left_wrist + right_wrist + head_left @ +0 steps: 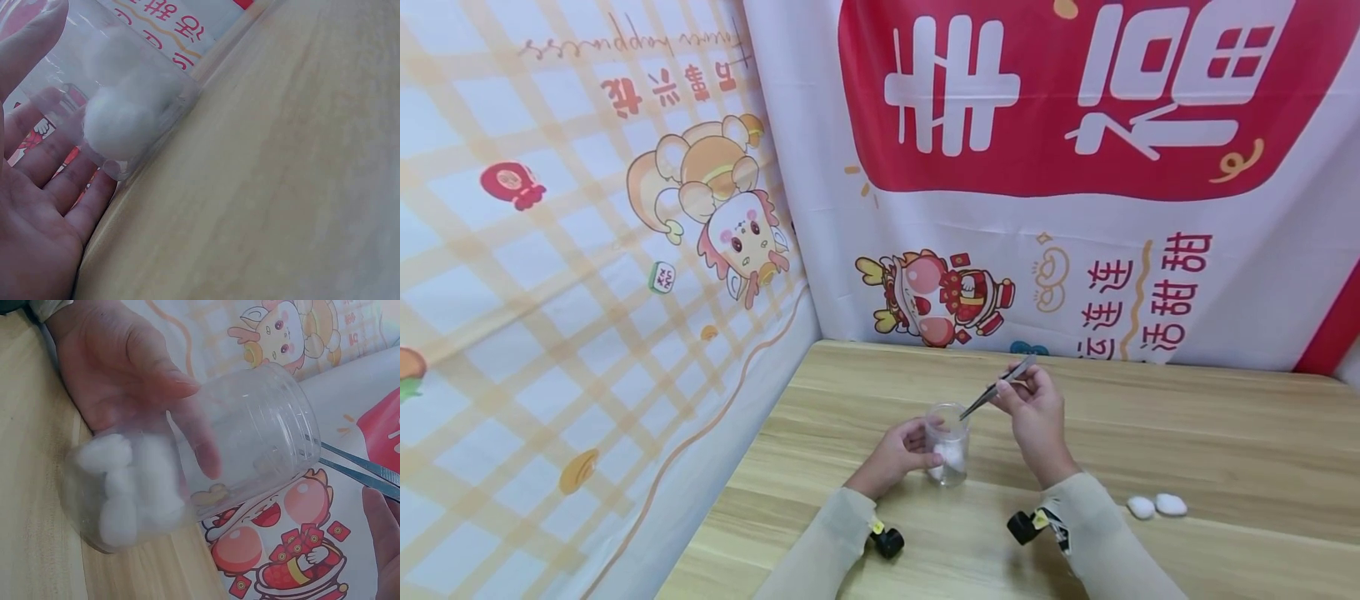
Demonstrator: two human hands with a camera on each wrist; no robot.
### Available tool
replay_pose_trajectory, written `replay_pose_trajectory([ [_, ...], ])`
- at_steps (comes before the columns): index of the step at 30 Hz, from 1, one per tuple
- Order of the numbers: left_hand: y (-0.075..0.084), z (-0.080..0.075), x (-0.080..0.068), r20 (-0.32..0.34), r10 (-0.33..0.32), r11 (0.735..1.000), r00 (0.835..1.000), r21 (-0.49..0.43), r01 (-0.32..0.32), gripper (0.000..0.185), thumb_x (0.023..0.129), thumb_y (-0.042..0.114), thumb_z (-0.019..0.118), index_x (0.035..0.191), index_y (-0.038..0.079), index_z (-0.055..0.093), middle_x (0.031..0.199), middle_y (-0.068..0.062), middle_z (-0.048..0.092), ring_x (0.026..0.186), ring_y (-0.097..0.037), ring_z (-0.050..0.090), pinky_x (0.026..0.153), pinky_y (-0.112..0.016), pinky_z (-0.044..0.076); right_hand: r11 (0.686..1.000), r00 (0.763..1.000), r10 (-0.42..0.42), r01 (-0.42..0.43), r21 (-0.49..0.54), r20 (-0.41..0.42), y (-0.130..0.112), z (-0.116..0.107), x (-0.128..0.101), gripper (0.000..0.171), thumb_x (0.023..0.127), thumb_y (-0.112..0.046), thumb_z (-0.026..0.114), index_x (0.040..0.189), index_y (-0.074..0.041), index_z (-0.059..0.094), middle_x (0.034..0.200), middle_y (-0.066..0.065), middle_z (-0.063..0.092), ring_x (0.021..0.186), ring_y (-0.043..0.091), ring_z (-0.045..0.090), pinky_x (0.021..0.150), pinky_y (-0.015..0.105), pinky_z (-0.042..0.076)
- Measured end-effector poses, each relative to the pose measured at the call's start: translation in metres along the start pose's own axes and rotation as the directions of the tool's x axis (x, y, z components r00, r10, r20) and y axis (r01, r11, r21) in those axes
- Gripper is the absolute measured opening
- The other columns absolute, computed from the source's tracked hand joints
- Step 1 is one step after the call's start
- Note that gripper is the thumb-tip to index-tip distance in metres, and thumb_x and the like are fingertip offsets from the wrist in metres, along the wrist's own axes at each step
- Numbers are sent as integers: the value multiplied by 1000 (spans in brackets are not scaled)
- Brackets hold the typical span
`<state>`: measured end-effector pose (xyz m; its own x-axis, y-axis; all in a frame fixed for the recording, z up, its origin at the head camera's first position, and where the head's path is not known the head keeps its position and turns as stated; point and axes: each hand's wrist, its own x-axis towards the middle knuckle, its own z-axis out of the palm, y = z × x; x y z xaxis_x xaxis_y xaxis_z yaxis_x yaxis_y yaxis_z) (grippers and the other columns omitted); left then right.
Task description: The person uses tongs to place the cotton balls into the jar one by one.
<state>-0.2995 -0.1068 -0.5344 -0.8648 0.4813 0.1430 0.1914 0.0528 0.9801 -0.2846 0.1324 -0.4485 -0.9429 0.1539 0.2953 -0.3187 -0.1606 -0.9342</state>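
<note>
Pinched tweezers (1000, 388) slanting down-left into jar (947, 443)

Clear plastic jar (947, 442) upright on tabletop (1150, 433), near the left edge, open top, white cotton balls (952, 455) piled at bottom. Metal tweezers (997, 388) angled, tips at jar rim.

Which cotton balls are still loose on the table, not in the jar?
The two cotton balls lying side by side on the wooden table, right of the right forearm. The others sit at the bottom of the clear jar the left hand holds.
</note>
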Motion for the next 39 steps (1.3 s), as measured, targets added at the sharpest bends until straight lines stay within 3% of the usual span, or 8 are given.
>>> replay_pose_trajectory([
  [8, 0, 1, -1, 5, 25, 1000, 1000, 3, -25, 61, 86, 11, 75, 140, 4, 49, 132, -5, 59, 119, -22, 56, 99, -33, 46, 1000, 1000, -4, 4, -5, -1, 0, 0, 0, 26, 96, -1, 58, 121, -1, 49, 115, 17, 56, 101, 27, 64, 82, 33, 56],
  [20, 0, 1, -1, 12, 23, 1000, 1000, 5, -23, 63, 85, 14, 77, 140, 3, 48, 130, -2, 60, 120, -21, 56, 99, -33, 46, 1000, 1000, 13, -13, -2, -2, -2, -1, -2, 27, 97, -5, 59, 122, -2, 48, 114, 17, 57, 100, 22, 65, 82, 33, 56],
  [29, -3, -1, -1, 14, 21, 1000, 1000, 6, -21, 63, 85, 16, 77, 141, 6, 49, 132, 0, 59, 120, -20, 55, 99, -33, 46, 1000, 1000, 2, -2, 14, -3, -7, -2, -3, 27, 97, -5, 59, 121, -3, 49, 114, 17, 57, 100, 22, 65, 82, 34, 56],
  [34, -3, -2, 0, 10, 28, 1000, 1000, 12, -28, 61, 85, 15, 77, 140, 8, 50, 132, 0, 59, 121, -20, 55, 100, -34, 46, 1000, 1000, -14, 14, 11, 4, -12, -3, -4, 28, 97, -8, 60, 122, -4, 49, 115, 17, 57, 104, 31, 63, 83, 34, 56],
  [39, -2, -1, -1, 8, 33, 999, 999, 5, -33, 57, 85, 15, 77, 137, 16, 54, 131, 0, 59, 121, -20, 55, 100, -34, 45, 1000, 1000, -17, 17, 18, -7, -15, -5, -5, 27, 96, -6, 61, 120, -3, 50, 112, 17, 58, 102, 29, 64, 82, 34, 56],
])
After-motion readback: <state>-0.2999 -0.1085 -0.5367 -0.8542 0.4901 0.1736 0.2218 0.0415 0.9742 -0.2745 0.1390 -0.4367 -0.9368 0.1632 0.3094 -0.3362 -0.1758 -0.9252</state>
